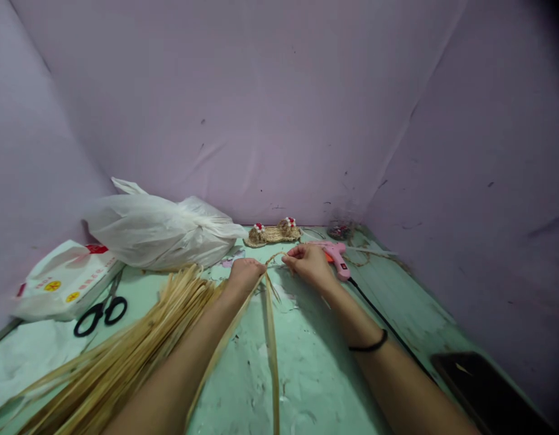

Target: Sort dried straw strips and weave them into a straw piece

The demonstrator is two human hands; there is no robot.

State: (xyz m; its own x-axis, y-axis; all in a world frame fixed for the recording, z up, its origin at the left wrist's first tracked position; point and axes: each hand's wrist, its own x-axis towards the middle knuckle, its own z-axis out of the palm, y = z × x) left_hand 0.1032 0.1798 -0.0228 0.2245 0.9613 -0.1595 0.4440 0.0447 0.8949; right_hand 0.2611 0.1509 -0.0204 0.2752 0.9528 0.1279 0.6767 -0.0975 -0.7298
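Between my two hands stretches a thin twisted straw cord [274,257]. My left hand [247,275] is closed on it where loose flat straw strands [271,338] hang down toward me over the table. My right hand [309,263] pinches the cord's other end between thumb and fingertips. Under and beside my left forearm lies a big bundle of dry straw strips [139,338]. Just behind my hands sits a pair of small woven straw sandals [274,234] with red and white bead flowers.
A pink glue gun [338,260] with a black cable lies right of my right hand. Black-handled scissors [111,311], a tissue pack [64,281] and a knotted white plastic bag [166,232] are at left. A dark phone [485,393] lies at the right front.
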